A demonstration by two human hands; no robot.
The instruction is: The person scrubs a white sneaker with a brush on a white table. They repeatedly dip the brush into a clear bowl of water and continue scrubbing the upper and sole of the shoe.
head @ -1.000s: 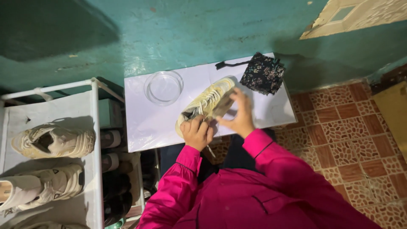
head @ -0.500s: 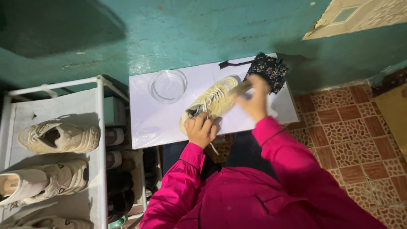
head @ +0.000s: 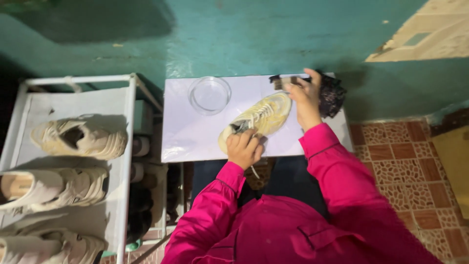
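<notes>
A cream sneaker (head: 261,116) lies on its side on the white tabletop (head: 195,132). My left hand (head: 244,148) grips its heel end at the table's near edge. Beyond the sneaker's toe, my right hand (head: 306,95) is raised with a small dark brush (head: 286,81) in its fingers. Behind that hand lies a dark patterned pouch (head: 333,94), partly hidden. A clear glass bowl (head: 209,94) stands at the back left of the table. My sleeves are bright pink.
A white shoe rack (head: 78,102) stands to the left, with several cream sneakers (head: 80,138) on its shelves. A teal wall runs behind the table. Patterned brown floor tiles (head: 391,166) lie to the right.
My right hand has left the sneaker, reached toward the pouch at the back right and now holds a small brush. My left hand stays on the heel.
</notes>
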